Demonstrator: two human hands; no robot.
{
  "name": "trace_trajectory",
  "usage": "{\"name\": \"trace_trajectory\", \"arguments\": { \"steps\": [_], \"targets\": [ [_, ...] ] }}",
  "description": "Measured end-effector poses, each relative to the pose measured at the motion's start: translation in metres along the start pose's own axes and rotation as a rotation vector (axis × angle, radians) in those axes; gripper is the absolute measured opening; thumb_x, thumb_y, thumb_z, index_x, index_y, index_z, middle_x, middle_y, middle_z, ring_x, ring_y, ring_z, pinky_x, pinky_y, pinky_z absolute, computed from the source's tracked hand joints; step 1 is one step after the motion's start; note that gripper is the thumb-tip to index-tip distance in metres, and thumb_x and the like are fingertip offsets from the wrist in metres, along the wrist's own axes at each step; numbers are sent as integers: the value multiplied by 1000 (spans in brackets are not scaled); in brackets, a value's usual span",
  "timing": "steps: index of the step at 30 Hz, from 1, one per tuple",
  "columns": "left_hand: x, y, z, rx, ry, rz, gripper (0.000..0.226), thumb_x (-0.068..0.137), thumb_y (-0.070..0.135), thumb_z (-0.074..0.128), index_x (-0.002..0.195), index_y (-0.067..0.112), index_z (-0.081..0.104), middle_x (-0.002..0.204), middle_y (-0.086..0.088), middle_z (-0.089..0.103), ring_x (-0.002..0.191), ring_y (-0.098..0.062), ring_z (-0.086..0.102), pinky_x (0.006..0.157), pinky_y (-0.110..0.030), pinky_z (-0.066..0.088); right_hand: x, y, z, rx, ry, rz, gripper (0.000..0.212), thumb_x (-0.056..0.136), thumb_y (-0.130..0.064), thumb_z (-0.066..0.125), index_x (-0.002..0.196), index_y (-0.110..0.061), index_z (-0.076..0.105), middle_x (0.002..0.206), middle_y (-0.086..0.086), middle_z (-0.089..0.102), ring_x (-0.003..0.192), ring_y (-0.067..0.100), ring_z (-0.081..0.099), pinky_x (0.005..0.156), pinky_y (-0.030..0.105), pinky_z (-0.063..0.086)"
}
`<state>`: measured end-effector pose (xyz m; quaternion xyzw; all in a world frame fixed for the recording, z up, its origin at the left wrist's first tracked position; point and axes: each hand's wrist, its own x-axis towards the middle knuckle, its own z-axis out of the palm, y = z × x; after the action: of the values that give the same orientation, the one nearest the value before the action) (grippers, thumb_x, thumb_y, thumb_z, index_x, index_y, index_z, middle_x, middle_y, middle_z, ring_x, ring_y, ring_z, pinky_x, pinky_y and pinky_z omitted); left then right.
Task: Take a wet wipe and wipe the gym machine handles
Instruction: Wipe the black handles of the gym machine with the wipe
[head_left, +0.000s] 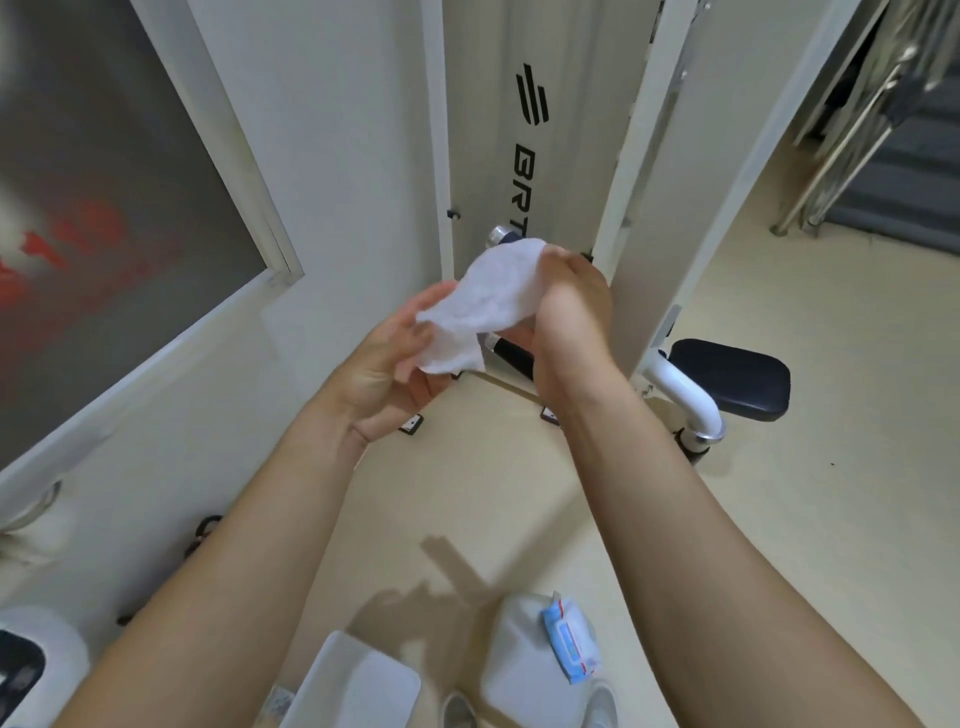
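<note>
both hands (395, 358) (566, 322) stretch wet wipe (483, 301) — long axis lower-left to upper-right.

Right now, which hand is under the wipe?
The left hand: palm up, holding the lower end of the wipe. The right hand grips the top, knuckles up.

Single head-worn wide-angle view, steeply forward and down, close to the gym machine (550, 135).

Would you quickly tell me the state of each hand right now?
Left hand: closed, holding the lower end of the wet wipe.
Right hand: closed, gripping the wet wipe's upper end.
</note>
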<state>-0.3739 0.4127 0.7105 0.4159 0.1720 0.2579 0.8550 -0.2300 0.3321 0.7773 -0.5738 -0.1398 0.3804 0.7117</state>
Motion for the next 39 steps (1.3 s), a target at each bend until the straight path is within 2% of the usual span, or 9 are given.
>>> {"name": "trace_trajectory", "arguments": {
  "steps": [4, 7, 13, 17, 25, 28, 31, 34, 39],
  "targets": [
    [10, 4, -2, -193, 157, 100, 33, 89, 9, 67, 119, 22, 62, 87, 3, 66, 53, -5, 57, 49, -15, 49, 14, 3, 14, -55, 60, -143, 26, 90, -6, 45, 103, -22, 61, 94, 4, 72, 86, 22, 72, 67, 38, 60],
    [19, 7, 2, -57, 226, 111, 36, 98, -6, 50, 117, 23, 58, 82, 3, 64, 47, -3, 50, 48, -13, 43, 37, -1, 19, -227, 194, -378, 39, 77, 7, 33, 91, -20, 58, 80, -5, 59, 76, 9, 56, 66, 24, 47],
    [45, -5, 10, 342, 261, 78, 38, 87, -8, 64, 107, 24, 56, 97, -15, 61, 81, -26, 57, 61, -31, 45, 78, -4, 14, -754, 364, -635, 44, 78, 6, 36, 89, -15, 73, 104, 4, 66, 99, 20, 61, 80, 25, 43],
    [68, -16, 21, 362, 358, 136, 27, 83, 1, 72, 86, 24, 59, 81, 1, 57, 69, -16, 53, 53, -22, 41, 88, 5, 11, -944, 524, -730, 39, 88, 6, 40, 107, -7, 72, 116, 6, 63, 104, 27, 57, 72, 19, 21],
    [83, -31, 36, 322, 498, 44, 4, 92, 17, 65, 88, 16, 68, 78, -2, 71, 64, -13, 66, 59, -28, 53, 70, 10, 13, -1225, 324, -432, 37, 92, -15, 39, 124, -9, 56, 147, 22, 39, 133, 38, 35, 103, 39, 30],
    [77, -28, 36, 794, 616, 135, 8, 87, 27, 64, 88, 22, 57, 68, 16, 64, 59, -4, 57, 60, -29, 45, 36, 26, 13, -1004, 227, -645, 41, 94, -10, 43, 133, -11, 55, 152, 13, 38, 139, 30, 32, 111, 33, 26],
    [67, -17, 34, 1390, 723, 474, 24, 81, 36, 66, 101, 26, 56, 100, 14, 54, 89, -13, 55, 68, -28, 40, -10, 46, -6, -717, 182, -779, 27, 88, -3, 50, 111, -11, 62, 119, 5, 57, 115, 22, 52, 97, 27, 40],
    [77, 12, 40, 1731, 350, 783, 48, 73, 31, 69, 119, 28, 59, 122, 6, 54, 111, -19, 50, 84, -32, 43, -45, 52, -31, -562, 301, -915, 19, 81, 3, 59, 98, -3, 62, 97, 5, 60, 93, 14, 56, 84, 16, 41],
    [129, 44, 73, 2293, -342, 405, 67, 66, 36, 81, 127, 35, 52, 128, 11, 60, 123, -17, 54, 109, -39, 31, -33, 36, -53, -504, 588, -807, 75, 72, -18, 79, 134, 4, 42, 124, 9, 43, 114, 32, 49, 98, 41, 44]
  ]
}}
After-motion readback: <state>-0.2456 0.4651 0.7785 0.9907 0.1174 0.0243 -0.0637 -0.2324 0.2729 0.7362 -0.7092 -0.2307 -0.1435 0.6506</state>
